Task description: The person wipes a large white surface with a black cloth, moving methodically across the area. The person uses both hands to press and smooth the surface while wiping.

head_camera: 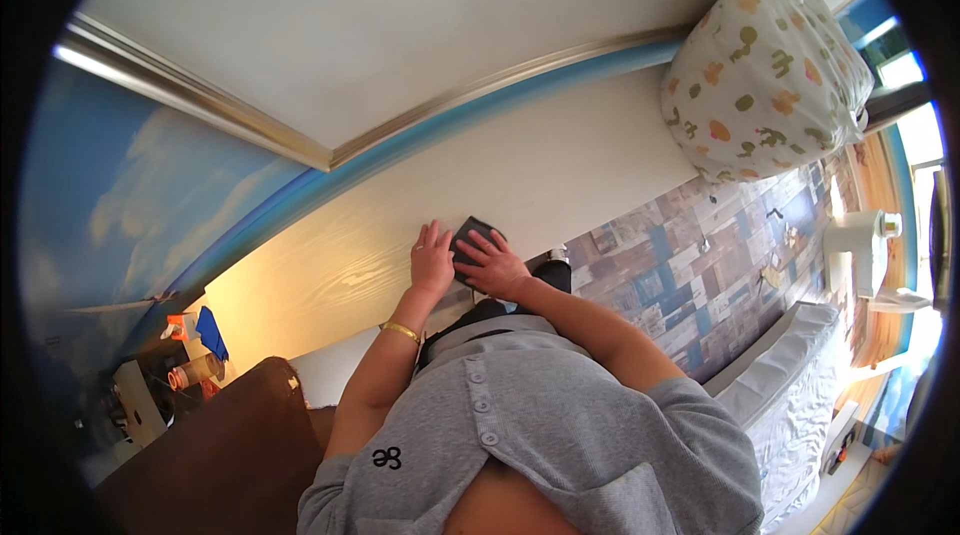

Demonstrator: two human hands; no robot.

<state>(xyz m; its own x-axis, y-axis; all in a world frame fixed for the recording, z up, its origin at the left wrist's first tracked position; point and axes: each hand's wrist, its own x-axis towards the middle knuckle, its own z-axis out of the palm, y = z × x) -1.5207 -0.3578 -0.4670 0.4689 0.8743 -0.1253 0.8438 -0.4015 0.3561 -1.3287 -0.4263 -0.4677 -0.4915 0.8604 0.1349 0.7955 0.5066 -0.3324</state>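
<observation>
A dark, flat, rectangular object (pixel 471 231), maybe a wallet or folded cloth, lies near the front edge of a long pale wooden surface (pixel 540 152). Spread over it is my right hand (pixel 491 265), palm down, with the fingers apart. My left hand (pixel 433 259), with a ring and a gold bracelet at the wrist, rests just left of the dark object. Its fingers point away from me, and its fingertips are on the pale surface. Whether its thumb side touches the dark object cannot be told.
A large cactus-print fabric bag (pixel 769 85) stands at the surface's right end. At the left end are a blue item (pixel 211 334) and a jar (pixel 193 372). A brown padded piece (pixel 225 445) is at lower left. Patchwork-patterned floor (pixel 675 265) and a white-covered mattress (pixel 787 407) lie right.
</observation>
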